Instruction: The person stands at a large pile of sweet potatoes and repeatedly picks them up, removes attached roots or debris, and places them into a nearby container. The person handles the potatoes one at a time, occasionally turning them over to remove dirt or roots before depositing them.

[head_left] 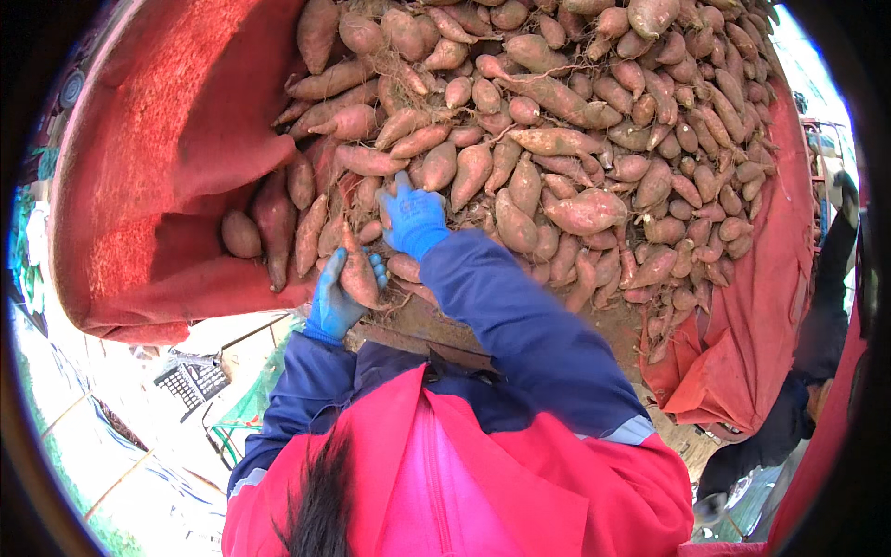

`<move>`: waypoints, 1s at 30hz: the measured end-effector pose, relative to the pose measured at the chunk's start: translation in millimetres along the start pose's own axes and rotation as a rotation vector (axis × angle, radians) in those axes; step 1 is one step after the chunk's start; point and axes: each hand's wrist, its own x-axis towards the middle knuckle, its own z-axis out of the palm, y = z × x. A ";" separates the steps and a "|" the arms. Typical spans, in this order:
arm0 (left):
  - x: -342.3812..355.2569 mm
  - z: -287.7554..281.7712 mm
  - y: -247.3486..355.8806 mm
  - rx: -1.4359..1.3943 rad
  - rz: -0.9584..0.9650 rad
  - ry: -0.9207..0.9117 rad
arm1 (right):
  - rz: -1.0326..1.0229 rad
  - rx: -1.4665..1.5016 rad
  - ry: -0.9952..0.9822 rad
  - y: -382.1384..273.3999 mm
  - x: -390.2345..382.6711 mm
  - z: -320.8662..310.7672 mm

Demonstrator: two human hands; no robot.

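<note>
A big heap of reddish-brown sweet potatoes (557, 141), dusty and stringy with roots, lies in front of me. My left hand (336, 302), in a blue glove, is closed round one plump sweet potato (358, 277) at the near left edge of the heap; its thin tip points away from me. Just beyond and to the right, my right hand (413, 219), also gloved in blue, rests back-up on the heap. Its fingers curl down round a sweet potato that they mostly hide.
Red cloth (176, 121) walls the heap on the left, and more red cloth (742, 343) hangs at the right. A dark-clothed person (789, 418) is at the far right. A black crate (192, 381) lies at the lower left.
</note>
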 end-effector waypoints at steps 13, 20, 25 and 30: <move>16.8 -19.5 -25.1 0.281 0.533 -0.330 | 0.116 0.172 0.454 36.5 -37.7 -6.4; 26.9 -19.0 -4.3 -0.207 0.229 -0.650 | 0.122 0.201 0.146 65.7 33.5 -37.7; 40.4 -21.6 -16.5 -0.078 0.196 -0.393 | -0.069 1.240 0.079 52.2 -54.9 -61.8; 47.2 -18.7 -20.1 -0.257 0.050 -0.617 | -0.293 0.441 0.372 -29.6 -91.9 -41.2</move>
